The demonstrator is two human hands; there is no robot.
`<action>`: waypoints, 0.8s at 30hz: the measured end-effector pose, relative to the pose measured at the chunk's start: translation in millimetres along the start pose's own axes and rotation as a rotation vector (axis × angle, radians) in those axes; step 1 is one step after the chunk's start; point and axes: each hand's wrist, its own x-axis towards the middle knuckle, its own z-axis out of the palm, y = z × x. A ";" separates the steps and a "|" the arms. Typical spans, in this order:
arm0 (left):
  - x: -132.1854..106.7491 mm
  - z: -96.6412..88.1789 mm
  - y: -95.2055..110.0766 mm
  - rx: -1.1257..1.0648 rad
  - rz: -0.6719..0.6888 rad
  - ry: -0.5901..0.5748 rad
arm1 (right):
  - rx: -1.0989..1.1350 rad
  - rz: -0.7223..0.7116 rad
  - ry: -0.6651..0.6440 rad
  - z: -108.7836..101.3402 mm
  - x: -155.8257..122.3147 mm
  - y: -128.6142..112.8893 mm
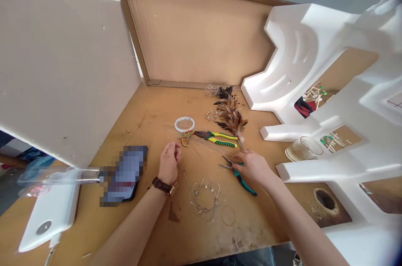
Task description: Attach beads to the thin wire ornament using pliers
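Observation:
My left hand (170,160) is closed in a pinch just below a white ring (184,124) wound with strands. What its fingertips hold is hidden or too fine to make out. Multicoloured threads (187,137) lie beside the ring, touching the jaws of yellow-and-green pliers (220,138). Over the teal handles of small needle-nose pliers (243,180) is my right hand (253,167); its fingertips are partly hidden, so I cannot tell whether it grips them. Those jaws stand apart. A beaded wire loop (204,199) lies between my forearms. Fine clear strands run across the tabletop.
Brown feathers (230,111) lie behind the pliers. A glass (303,149) stands among white foam pieces (295,60) at right. Cardboard (201,31) closes the back. At left are a phone (125,174) and a white device (52,211). A rubber band (228,224) lies in front.

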 end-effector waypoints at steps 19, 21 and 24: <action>2.4 -0.5 -8.8 -0.075 0.000 0.032 | -0.332 0.023 -0.190 -3.6 20.2 -10.7; 2.2 -0.3 -8.4 -0.072 -0.002 0.034 | -0.328 0.014 -0.206 1.2 31.7 -15.1; 1.3 0.5 -7.6 -0.070 -0.007 0.030 | -0.320 0.007 -0.244 8.5 42.6 -21.6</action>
